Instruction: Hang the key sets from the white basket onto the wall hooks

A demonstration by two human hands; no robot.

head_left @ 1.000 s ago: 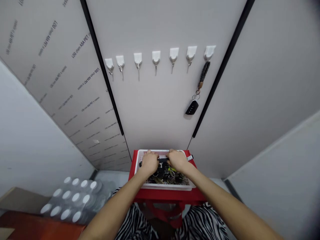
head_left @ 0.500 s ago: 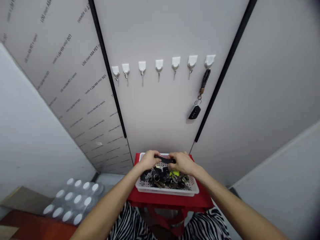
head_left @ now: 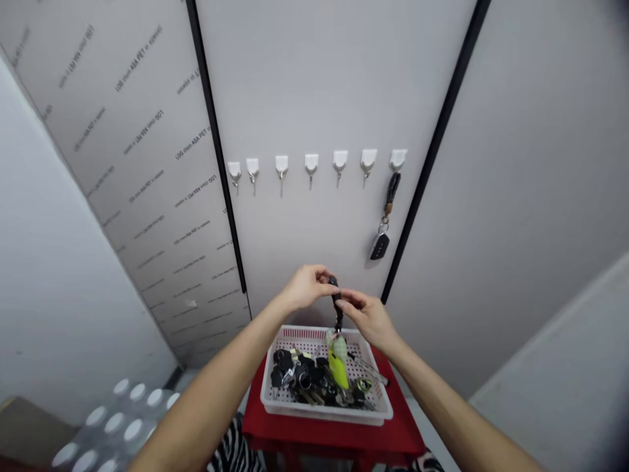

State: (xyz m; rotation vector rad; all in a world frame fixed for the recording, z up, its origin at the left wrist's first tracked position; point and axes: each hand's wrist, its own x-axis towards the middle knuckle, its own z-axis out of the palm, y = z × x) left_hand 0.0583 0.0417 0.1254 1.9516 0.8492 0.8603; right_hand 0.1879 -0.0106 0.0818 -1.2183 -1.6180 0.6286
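Note:
Above a white plastic basket (head_left: pixel 324 413), a black strap keychain (head_left: pixel 337 303) hangs upright between my two hands. My left hand (head_left: pixel 309 286) pinches its upper end, and my right hand (head_left: pixel 366 314) grips it from the right, a little lower. From the strap's lower end dangles a yellow-green piece (head_left: pixel 338 369) with a pale part above it, over the basket. Inside the basket lies a jumble of keys and key fobs (head_left: pixel 304 379), mostly black, with metal rings.
Several white hooks (head_left: pixel 311 162) run in a row along the pale panel. From the rightmost one hangs a car key (head_left: pixel 380 246) on a braided strap. The basket stands on a red surface (head_left: pixel 314 434). White-capped bottles (head_left: pixel 114 419) stand at the lower left.
Both hands have risen from the basket, lifting the black strap with its yellow-green piece out of the pile. The strap has turned from level to upright. My view has tilted upward.

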